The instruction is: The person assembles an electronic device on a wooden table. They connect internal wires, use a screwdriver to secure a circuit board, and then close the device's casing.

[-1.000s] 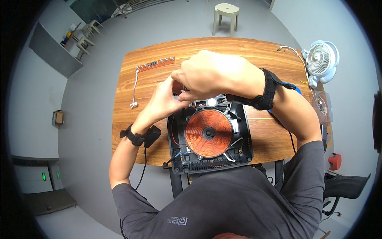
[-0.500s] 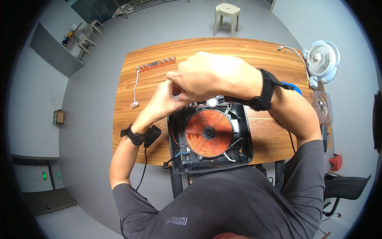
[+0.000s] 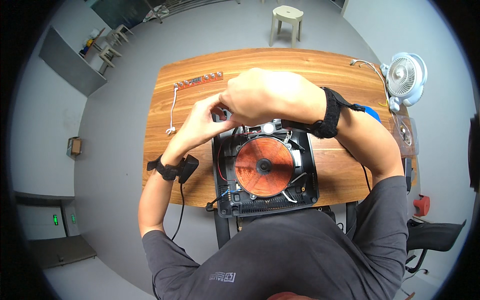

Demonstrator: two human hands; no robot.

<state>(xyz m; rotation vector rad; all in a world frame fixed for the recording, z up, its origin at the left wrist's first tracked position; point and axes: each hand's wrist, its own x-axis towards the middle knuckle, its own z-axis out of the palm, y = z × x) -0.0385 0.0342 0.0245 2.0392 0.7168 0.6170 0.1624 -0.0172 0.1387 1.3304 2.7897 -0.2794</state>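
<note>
An opened induction cooker lies near the table's front edge, its round copper coil and inner wiring exposed. Over its far left corner my two hands meet. My left hand is curled, thumb and fingers bent toward the other hand with a small dark gap between them. My right hand reaches across from the right and is closed. Its fingertips are hidden behind its own back and against my left fingers, so whatever the hands grip cannot be made out. Each wrist wears a black strap.
On the wooden table, beyond my left hand, lies a narrow red circuit board with a white cable. A white fan, a clear plastic tray and a blue object are at the right. A stool stands beyond.
My right fingers have drawn in a little toward my left hand's fingertips, and the reddish bit between the hands no longer shows. The whole view has shifted slightly.
</note>
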